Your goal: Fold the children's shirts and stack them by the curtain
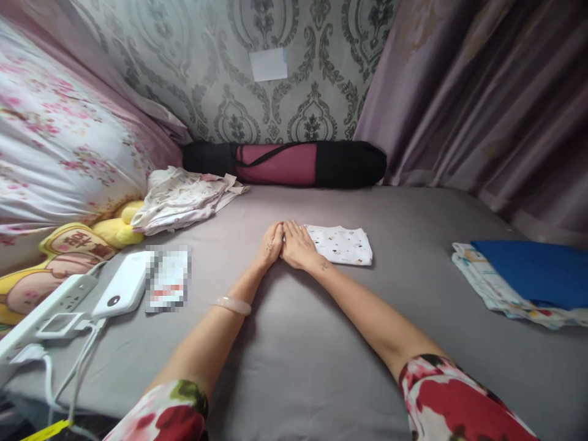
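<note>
A small folded white cloth (344,246) with a scattered dark and tan print lies on the grey bed sheet. My right hand (298,246) rests flat over its left end, fingers stretched forward. Right beside it, my left hand (271,245) stands partly on its edge, touching the right hand, with its fingers extended and partly hidden. A pale bangle (233,304) circles my left forearm. How much of the cloth is under my hands cannot be seen.
Crumpled pale clothes (184,196) lie at the back left, near a yellow plush toy (113,229). A white power bank (125,283), a blurred packet (169,278) and a power strip (50,312) with cables sit left. Folded fabrics (533,275) lie right. A long black-and-maroon bag (280,164) lines the wall.
</note>
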### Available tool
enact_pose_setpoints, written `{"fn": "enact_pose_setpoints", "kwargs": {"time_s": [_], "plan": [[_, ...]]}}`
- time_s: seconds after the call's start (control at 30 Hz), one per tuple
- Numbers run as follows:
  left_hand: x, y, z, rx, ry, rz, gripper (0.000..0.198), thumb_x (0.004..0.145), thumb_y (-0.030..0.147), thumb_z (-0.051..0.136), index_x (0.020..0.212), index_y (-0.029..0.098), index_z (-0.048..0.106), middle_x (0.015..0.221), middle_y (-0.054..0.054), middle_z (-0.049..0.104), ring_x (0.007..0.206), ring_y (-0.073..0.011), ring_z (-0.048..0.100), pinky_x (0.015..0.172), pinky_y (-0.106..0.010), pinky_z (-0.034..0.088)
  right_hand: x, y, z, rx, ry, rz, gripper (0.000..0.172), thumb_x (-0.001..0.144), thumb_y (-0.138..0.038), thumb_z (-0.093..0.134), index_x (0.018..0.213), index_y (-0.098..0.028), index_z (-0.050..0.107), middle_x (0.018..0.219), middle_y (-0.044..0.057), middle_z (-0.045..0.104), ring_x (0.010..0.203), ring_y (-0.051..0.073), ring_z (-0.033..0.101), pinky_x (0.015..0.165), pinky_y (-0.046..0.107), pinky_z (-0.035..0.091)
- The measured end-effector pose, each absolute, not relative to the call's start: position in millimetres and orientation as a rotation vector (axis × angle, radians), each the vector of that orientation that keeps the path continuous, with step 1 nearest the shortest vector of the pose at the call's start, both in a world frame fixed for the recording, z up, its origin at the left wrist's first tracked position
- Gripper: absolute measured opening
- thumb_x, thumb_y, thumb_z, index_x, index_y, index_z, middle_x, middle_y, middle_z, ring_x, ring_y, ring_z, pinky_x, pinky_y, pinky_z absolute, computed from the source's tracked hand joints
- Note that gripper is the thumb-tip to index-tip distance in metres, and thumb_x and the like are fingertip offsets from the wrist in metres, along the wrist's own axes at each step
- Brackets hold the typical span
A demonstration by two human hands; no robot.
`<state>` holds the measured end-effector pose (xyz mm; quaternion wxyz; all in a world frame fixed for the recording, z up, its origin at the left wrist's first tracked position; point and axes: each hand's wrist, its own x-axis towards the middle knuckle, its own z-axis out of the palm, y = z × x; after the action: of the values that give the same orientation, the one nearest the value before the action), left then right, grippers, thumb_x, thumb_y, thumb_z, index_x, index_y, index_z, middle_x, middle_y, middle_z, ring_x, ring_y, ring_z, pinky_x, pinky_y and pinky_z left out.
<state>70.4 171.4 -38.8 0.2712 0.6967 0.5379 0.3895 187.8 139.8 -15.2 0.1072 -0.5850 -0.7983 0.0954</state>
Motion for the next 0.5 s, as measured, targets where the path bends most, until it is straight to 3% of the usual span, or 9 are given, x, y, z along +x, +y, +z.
{"fn": "enact_pose_setpoints", "kwargs": {"time_s": [0.2, 0.5], "plan": [[69, 172, -41, 1.846, 1.484, 1.049, 0.049, 0.098, 0.037, 0.026, 0.135, 0.013, 0.048, 0.143, -0.012, 0.049, 0.134, -0.0205, 0.043, 0.115, -0.037, 0.030, 182, 141, -27, -1.693, -2.321, 0.320, 0.064, 0.095, -0.034, 0.024, 0.150, -0.001, 0.024, 0.158, 0.017, 0.021, 0.146, 0.026, 0.015, 0.119, 0.041, 0.010], [67, 172, -44, 1.920, 1.424, 1.046, 0.051, 0.097, 0.043, 0.026, 0.132, 0.013, 0.050, 0.139, -0.014, 0.052, 0.131, -0.0222, 0.046, 0.114, -0.038, 0.033, 193, 139, -10, -1.612, -2.308, 0.489, 0.063, 0.097, -0.034, 0.021, 0.150, -0.001, 0.024, 0.158, 0.016, 0.021, 0.146, 0.024, 0.017, 0.119, 0.039, 0.013]]}}
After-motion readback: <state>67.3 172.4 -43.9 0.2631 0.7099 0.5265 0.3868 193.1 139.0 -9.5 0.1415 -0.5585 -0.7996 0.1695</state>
